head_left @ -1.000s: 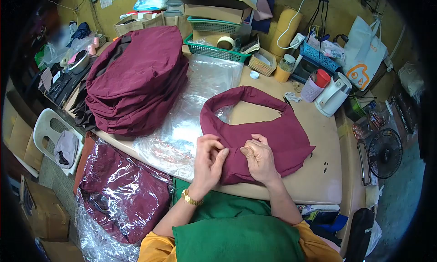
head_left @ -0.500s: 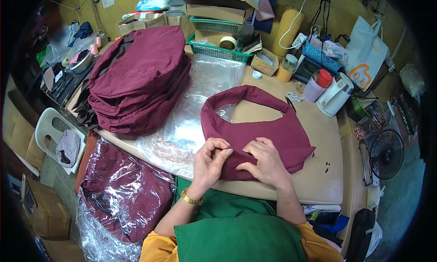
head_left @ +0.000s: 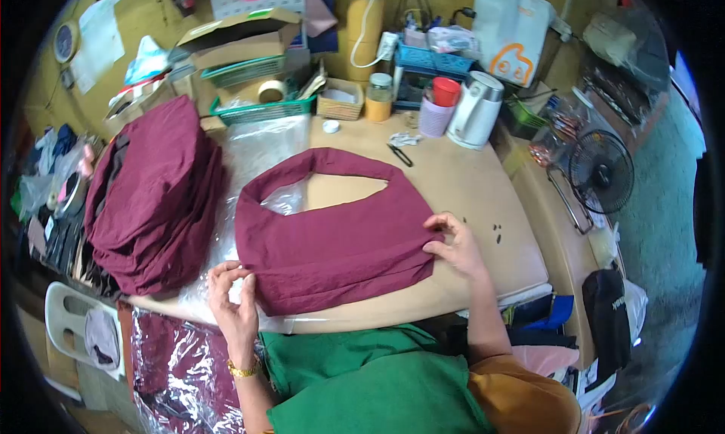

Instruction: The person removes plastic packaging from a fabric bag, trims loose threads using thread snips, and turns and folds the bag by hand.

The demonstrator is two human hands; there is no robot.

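A maroon fabric shoulder bag (head_left: 340, 241) lies flat on the padded tan table, its wide strap looped away from me. Across its lower part runs a folded band of cloth. At the bag's left edge, my left hand (head_left: 232, 298) pinches the fabric between thumb and fingers; a gold bracelet (head_left: 245, 369) is on that wrist. My right hand (head_left: 459, 247) grips the opposite edge with thumb and forefinger. The cloth between the two hands is spread out.
Left of the bag stands a pile of maroon bags (head_left: 151, 207) beside clear plastic sheets (head_left: 264, 143). Along the back are a green basket (head_left: 264, 111), a jar (head_left: 379, 98), a red cup (head_left: 445, 92) and a white kettle (head_left: 476, 111). Small black scissors (head_left: 400, 155) lie nearby. A fan (head_left: 601, 171) stands right.
My hands have moved apart from the middle of the bag's lower part to its left and right edges. The lower part is now spread wider, and the view has turned right.
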